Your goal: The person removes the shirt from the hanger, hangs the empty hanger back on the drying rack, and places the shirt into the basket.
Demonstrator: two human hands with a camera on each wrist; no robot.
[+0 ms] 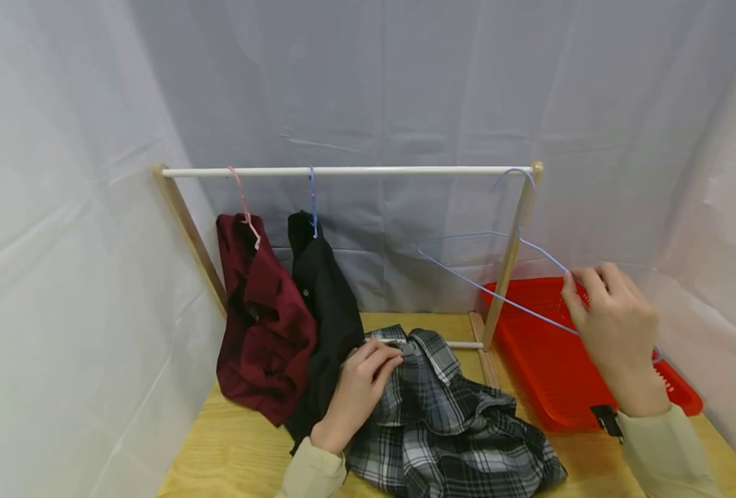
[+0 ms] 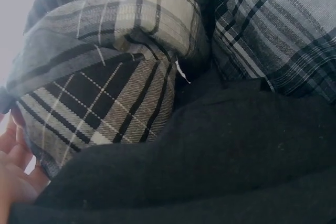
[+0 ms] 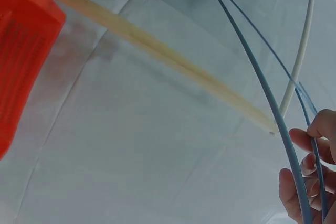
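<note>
Hanger in one hand, plaid shirt in the other

Right hand (image 1: pixel 617 332) fingers grip the blue hanger (image 1: pixel 499 294), hooked on the rail (image 1: pixel 355 171); left hand (image 1: pixel 358 391) pinches the plaid shirt (image 1: pixel 449 429) on the table (image 1: pixel 231 449). Two shirts already hang; this one is not yet on its hanger.

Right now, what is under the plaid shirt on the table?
The plaid shirt lies crumpled on the wooden table, with the left hand gripping its collar. Its edge overlaps the hanging black shirt. Anything beneath the heap is covered.
</note>
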